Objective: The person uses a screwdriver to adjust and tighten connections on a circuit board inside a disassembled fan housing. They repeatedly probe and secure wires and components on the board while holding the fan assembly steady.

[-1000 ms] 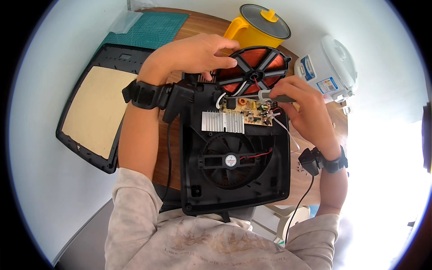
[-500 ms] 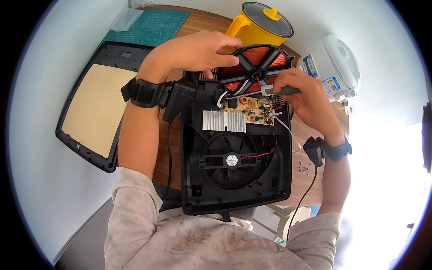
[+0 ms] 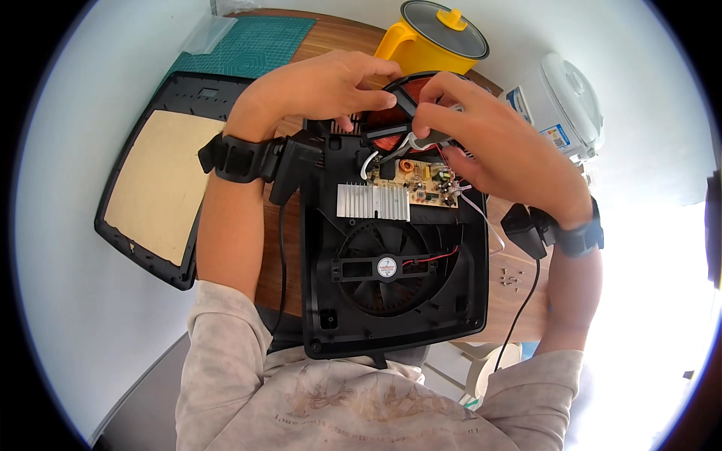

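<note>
So that the copper coil [image 3: 389,120] apparently sits clear of the circuit board [image 3: 430,185], the left hand [image 3: 335,89] holds its rim, tilted up at the black housing's [image 3: 376,323] far end; the right hand [image 3: 481,135] grips a grey-handled tool [image 3: 431,140], seemingly slanted low to reach the board.

Yellow pot [image 3: 435,39], white cooker [image 3: 564,109], green cutting mat [image 3: 256,46]

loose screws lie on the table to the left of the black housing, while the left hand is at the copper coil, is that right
Not quite: the head view shows the loose screws on the table to the right of the black housing. The left hand is indeed at the copper coil.
</note>
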Demonstrator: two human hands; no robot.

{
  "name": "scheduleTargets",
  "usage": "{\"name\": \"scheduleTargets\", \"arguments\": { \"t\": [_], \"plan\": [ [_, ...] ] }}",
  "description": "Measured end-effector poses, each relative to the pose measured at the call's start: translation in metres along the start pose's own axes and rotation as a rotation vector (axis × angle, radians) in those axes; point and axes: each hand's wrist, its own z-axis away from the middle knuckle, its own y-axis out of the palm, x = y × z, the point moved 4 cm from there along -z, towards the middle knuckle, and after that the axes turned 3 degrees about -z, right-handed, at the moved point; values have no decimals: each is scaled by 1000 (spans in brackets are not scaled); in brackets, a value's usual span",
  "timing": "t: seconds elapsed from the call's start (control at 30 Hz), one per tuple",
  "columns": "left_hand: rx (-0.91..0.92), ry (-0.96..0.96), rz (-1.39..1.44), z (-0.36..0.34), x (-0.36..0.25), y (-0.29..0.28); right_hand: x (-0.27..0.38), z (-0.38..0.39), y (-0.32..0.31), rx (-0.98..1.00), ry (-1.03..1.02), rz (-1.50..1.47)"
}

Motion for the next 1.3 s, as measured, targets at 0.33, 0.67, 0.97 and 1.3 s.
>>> {"name": "scheduleTargets", "arguments": {
  "t": [0.33,0.67,0.97,1.3],
  "plan": [
    [-2,-9,39,-1,4,1,-5,-7,-4,102,67,104],
    [19,10,13,1,3,0,23,-18,1,142,99,205],
    [19,18,-6,-1,4,-1,38,-22,19,109,4,437],
    [19,15,-7,0,2,-2,32,-14,14,-33,183,327]
  ]
}}
